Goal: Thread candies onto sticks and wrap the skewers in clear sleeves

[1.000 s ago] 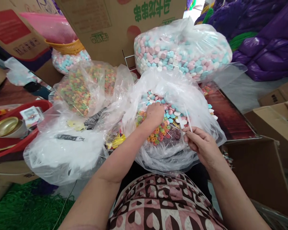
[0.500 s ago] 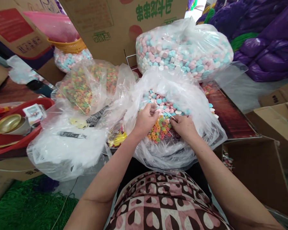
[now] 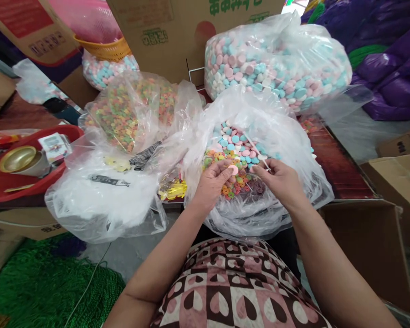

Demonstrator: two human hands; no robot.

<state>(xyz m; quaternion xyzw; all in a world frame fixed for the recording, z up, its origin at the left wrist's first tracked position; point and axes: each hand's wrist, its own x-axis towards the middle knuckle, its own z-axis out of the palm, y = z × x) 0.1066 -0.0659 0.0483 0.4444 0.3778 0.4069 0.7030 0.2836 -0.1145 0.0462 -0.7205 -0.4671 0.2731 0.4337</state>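
My left hand (image 3: 213, 182) pinches a flat round pink marshmallow (image 3: 233, 170) between thumb and fingers. In my right hand (image 3: 276, 177) is a thin white stick (image 3: 254, 146), slanting up and left from the fingers. A bit of pink shows at the right fingertips; whether it is held cannot be told. Both hands are over an open clear plastic bag (image 3: 307, 182). Inside it lie pink, blue and white marshmallows (image 3: 235, 139) at the back and small colourful ring gummies (image 3: 230, 190) nearer me. Some dark pieces (image 3: 256, 187) lie beside the gummies.
Behind stands a big bag of marshmallows (image 3: 276, 68). To the left are a bag of ring gummies (image 3: 133, 109), a bag of white material (image 3: 99, 200), yellow ties (image 3: 174, 189) and a red basin (image 3: 63, 171). An open carton (image 3: 365, 255) sits at lower right.
My hands have moved apart; the right one shifted right with the stick. A pink marshmallow now shows in my left fingers. The whole view has shifted slightly.
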